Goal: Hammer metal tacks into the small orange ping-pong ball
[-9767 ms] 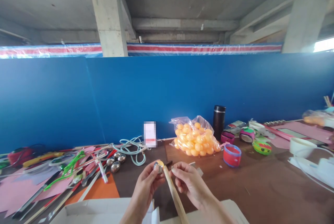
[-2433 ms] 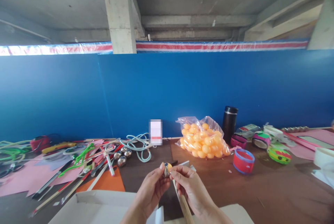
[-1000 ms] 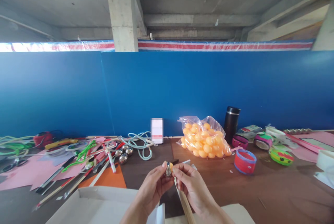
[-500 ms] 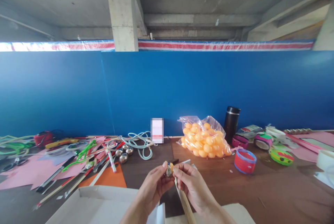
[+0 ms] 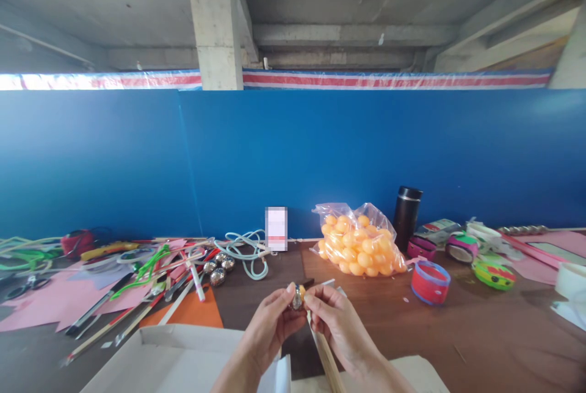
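Note:
Between my two hands is a small shiny silver ball with a yellow-orange patch beside it, too small to make out in detail. My left hand pinches it from the left, thumb on top. From the right, the thumb and fingertips of my right hand press together against its edge. Below the hands a light wooden strip runs toward me. A white open box lies at lower left, partly behind my left forearm. Several similar silver balls rest on the table to the left.
A clear bag of orange balls stands behind the hands, near a black bottle. Rightward are a red and blue ring and tape rolls. Scissors, cords, pens and pink paper clutter the left. A blue partition closes the back.
Almost nothing differs; both hands keep their pinch on the silver ball, and the view has shifted very slightly.

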`<state>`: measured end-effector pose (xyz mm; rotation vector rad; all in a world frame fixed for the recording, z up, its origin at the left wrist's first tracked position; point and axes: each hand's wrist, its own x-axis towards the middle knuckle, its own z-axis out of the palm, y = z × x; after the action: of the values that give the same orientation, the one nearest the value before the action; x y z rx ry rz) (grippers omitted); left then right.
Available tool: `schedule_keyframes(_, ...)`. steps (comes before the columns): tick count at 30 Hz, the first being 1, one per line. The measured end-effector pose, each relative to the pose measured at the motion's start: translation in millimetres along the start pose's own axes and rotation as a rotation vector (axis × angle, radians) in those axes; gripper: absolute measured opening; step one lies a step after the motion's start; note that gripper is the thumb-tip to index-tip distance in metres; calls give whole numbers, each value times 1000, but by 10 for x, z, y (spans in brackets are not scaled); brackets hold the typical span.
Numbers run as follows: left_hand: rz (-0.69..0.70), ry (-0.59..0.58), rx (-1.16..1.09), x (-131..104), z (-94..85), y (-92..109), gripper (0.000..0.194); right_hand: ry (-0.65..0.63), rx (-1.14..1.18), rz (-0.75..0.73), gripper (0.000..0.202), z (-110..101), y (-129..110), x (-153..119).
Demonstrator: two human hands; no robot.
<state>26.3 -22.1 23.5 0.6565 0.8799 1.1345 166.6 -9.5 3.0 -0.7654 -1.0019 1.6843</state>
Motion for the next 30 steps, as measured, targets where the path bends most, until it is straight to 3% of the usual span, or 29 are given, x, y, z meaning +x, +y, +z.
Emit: schedule_keyframes(30, 29, -26, 144, -23, 35, -22, 31, -29, -88, 46, 37, -45, -26, 10)
